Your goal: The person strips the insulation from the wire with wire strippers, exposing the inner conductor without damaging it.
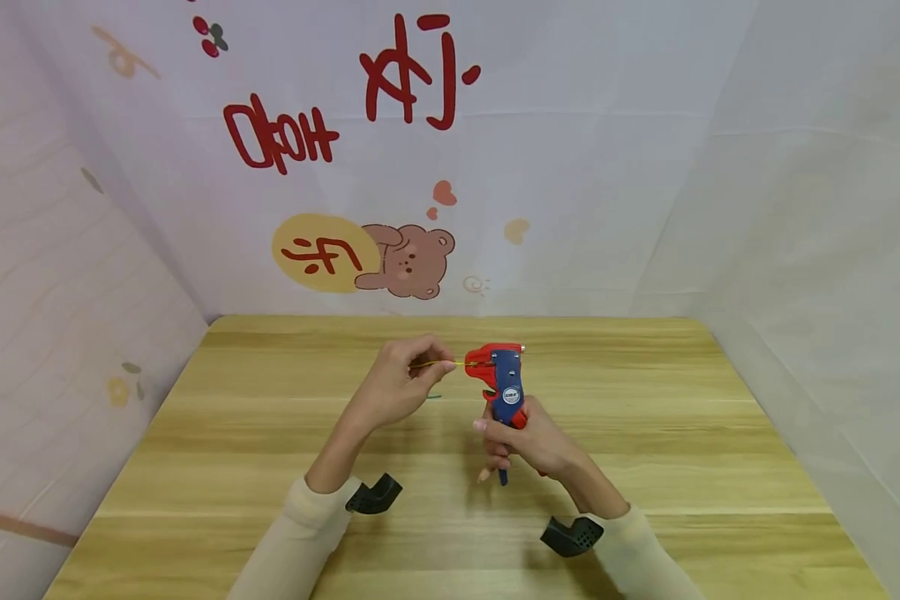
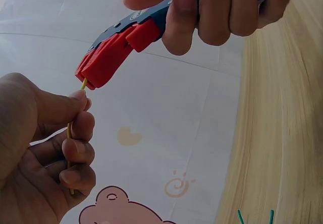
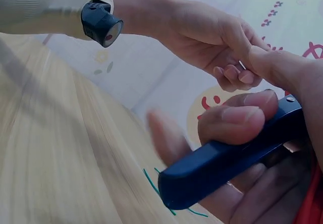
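My right hand point(image 1: 540, 437) grips the handles of a red and blue wire stripper point(image 1: 506, 375), held up above the table. In the right wrist view, fingers curl round its blue handle point(image 3: 222, 168). A thin yellow wire point(image 2: 69, 133) is pinched between the thumb and fingers of my left hand point(image 1: 405, 379). The wire's far end enters the red jaws of the stripper, as the left wrist view shows. How deep it sits inside is hidden. The left fingertips are just short of the jaws.
Short green wires point(image 2: 271, 216) lie on the wooden table point(image 1: 270, 433), behind and below the hands. A white cloth wall point(image 1: 607, 208) with red writing and a printed bear stands at the table's far edge. Black cameras point(image 1: 375, 494) are strapped to both wrists.
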The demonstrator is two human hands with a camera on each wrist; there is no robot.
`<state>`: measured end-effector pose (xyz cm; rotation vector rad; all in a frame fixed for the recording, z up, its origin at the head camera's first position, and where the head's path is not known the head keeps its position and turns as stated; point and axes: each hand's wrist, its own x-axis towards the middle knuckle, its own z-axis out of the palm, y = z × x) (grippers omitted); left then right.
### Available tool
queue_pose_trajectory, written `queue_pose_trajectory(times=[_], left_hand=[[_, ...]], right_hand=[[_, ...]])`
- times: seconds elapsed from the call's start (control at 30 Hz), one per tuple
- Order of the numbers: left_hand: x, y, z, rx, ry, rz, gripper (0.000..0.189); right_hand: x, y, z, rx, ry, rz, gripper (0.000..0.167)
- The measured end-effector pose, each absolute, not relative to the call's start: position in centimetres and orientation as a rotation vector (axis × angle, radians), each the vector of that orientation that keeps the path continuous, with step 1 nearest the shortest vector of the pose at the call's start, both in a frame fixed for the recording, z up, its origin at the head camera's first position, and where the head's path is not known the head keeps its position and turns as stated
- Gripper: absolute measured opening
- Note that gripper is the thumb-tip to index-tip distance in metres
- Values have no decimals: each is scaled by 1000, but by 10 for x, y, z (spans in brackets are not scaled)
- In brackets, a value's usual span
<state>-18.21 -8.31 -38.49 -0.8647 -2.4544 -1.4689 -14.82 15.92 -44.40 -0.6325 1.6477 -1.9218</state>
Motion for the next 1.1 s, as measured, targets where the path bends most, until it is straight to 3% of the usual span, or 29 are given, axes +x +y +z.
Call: queue_pose_trajectory(times=[0.77, 1.1], left_hand=[[-179, -77, -390, -850, -2416, -1485, 5], [-178, -79, -389, -856, -2448, -1472, 5]], right_hand=[[-142, 139, -452, -556, 1581, -2138, 39], [-147, 148, -457, -591, 1616, -2096, 27]])
